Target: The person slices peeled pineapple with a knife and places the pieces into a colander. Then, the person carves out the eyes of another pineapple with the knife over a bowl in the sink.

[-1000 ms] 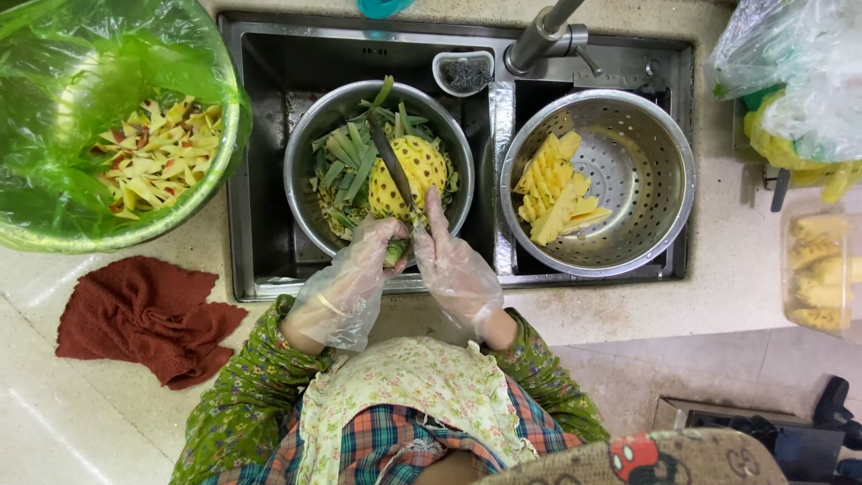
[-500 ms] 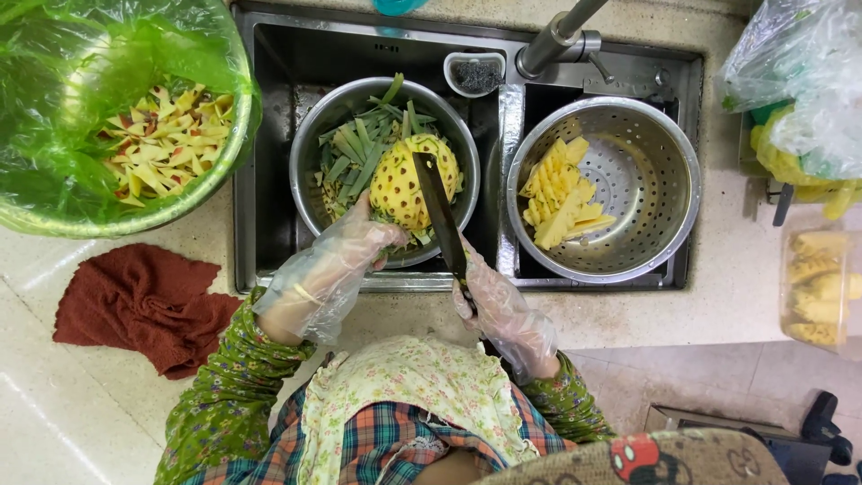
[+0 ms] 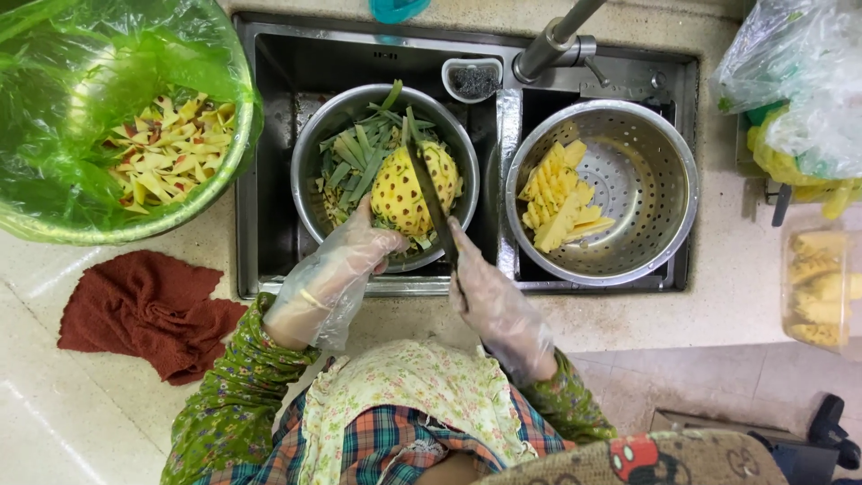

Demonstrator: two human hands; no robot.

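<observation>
A peeled yellow pineapple (image 3: 402,190) with green leaves rests in a steel bowl (image 3: 314,153) in the left sink basin. My left hand (image 3: 346,260), in a clear plastic glove, holds the fruit at its near side. My right hand (image 3: 485,292), also gloved, grips the handle of a dark knife (image 3: 426,184). The blade lies lengthwise across the pineapple, pointing away from me.
A steel colander (image 3: 655,180) with cut pineapple pieces sits in the right basin under the tap (image 3: 557,40). A green bag-lined bin (image 3: 54,117) of peel scraps stands at left, a red cloth (image 3: 148,310) lies below it, and bags and a tub of fruit (image 3: 822,287) are at right.
My right hand has brought the knife from beside the bowl onto the pineapple, blade along its length. My left hand has shifted a little to steady the fruit.
</observation>
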